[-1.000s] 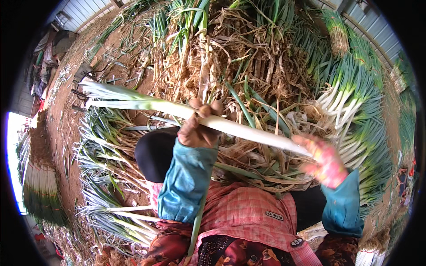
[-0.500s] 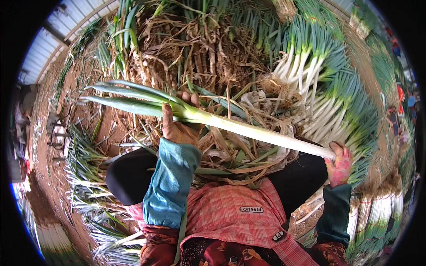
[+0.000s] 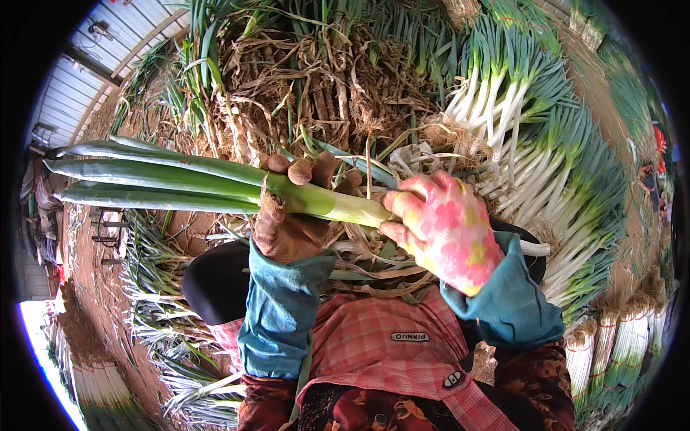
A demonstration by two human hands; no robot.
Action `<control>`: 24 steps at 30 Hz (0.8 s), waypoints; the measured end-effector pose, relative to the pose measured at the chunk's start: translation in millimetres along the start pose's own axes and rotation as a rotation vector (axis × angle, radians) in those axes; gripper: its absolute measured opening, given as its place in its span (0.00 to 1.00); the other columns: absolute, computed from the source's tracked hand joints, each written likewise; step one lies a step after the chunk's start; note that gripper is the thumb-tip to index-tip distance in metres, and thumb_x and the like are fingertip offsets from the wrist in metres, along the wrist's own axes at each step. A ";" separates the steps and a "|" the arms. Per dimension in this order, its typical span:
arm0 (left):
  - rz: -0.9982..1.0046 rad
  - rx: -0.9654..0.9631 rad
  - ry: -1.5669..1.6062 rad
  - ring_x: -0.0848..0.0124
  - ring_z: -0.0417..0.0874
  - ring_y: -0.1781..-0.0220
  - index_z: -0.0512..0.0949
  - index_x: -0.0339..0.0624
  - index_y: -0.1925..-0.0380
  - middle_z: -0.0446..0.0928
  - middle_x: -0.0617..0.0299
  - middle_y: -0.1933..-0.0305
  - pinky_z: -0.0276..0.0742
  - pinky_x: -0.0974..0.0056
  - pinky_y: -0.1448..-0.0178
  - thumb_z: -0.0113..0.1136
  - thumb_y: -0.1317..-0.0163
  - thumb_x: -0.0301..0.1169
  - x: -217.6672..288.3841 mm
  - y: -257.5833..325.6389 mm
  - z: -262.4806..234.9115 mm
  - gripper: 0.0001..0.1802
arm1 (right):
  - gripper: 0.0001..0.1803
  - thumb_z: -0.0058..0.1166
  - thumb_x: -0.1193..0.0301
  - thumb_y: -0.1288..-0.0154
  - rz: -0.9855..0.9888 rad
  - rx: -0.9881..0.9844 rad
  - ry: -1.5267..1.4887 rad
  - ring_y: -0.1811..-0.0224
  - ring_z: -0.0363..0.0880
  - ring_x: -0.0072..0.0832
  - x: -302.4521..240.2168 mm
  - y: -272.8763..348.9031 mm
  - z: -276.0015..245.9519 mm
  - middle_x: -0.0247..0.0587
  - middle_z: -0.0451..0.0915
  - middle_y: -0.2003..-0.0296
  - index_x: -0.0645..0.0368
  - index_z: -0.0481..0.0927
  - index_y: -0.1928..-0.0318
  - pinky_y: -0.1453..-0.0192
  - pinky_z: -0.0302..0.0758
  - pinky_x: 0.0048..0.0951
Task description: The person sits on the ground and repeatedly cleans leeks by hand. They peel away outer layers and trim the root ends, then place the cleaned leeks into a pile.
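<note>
A large green onion (image 3: 352, 209) lies across in front of me, its green leaves pointing left and its white root end (image 3: 535, 249) coming out to the right. My left hand (image 3: 290, 234), in a dirty brown glove, is closed round it where the leaves meet the stalk. My right hand (image 3: 449, 233), in a pink and yellow patterned glove, is closed on the pale stalk just right of the left hand. It covers much of the white part. Below the onion, dry peeled leaves (image 3: 359, 276) lie heaped between my knees.
Untrimmed onions with brown roots (image 3: 323, 86) are piled ahead. Cleaned white onions (image 3: 546, 179) lie in a row along the right. Tied bundles (image 3: 625, 341) stand at lower right, and another bundle (image 3: 104, 388) at lower left. Loose green leaves (image 3: 165, 302) cover the left side.
My right hand has moved left from the root end to the stalk beside my left hand. The onion has shifted left, with its leaves reaching further out.
</note>
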State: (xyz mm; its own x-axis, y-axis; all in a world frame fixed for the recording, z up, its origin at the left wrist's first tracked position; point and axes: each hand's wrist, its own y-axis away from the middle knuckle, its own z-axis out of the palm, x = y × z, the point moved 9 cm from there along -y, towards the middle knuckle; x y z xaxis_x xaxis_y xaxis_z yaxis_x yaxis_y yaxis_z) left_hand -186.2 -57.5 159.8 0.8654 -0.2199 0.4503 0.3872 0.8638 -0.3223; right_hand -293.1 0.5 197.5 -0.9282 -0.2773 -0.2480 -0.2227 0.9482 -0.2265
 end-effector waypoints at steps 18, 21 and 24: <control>0.233 -0.017 -0.085 0.67 0.63 0.46 0.67 0.52 0.59 0.69 0.71 0.64 0.52 0.37 0.44 0.57 0.52 0.32 98.7 21.1 -26.3 0.17 | 0.04 0.47 0.74 0.46 0.386 0.206 -1.435 0.76 0.69 0.18 57.0 13.9 -1.4 0.35 0.73 0.73 0.62 0.72 0.71 0.77 0.67 0.15; 0.357 0.221 -0.217 0.71 0.68 0.52 0.68 0.52 0.61 0.69 0.71 0.67 0.60 0.42 0.46 0.59 0.54 0.36 145.8 46.5 -63.4 0.18 | 0.11 0.47 0.64 0.48 0.411 0.302 -1.674 0.76 0.71 0.23 109.6 25.0 -12.4 0.41 0.74 0.71 0.60 0.72 0.71 0.78 0.71 0.27; 0.389 0.334 -0.463 0.72 0.70 0.64 0.68 0.53 0.63 0.69 0.66 0.67 0.66 0.52 0.50 0.59 0.56 0.45 177.3 64.8 -91.8 0.20 | 0.13 0.50 0.63 0.50 0.478 0.480 -1.608 0.72 0.68 0.22 178.8 62.9 -33.8 0.42 0.72 0.65 0.59 0.70 0.67 0.72 0.68 0.21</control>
State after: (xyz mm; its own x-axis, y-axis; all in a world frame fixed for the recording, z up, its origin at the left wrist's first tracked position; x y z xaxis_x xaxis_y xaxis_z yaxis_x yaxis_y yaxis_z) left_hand 21.5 -82.1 142.3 0.6677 0.2862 0.6872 -0.1068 0.9504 -0.2921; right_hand -483.2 15.8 170.7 0.3815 -0.1570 -0.9109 0.3352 0.9419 -0.0220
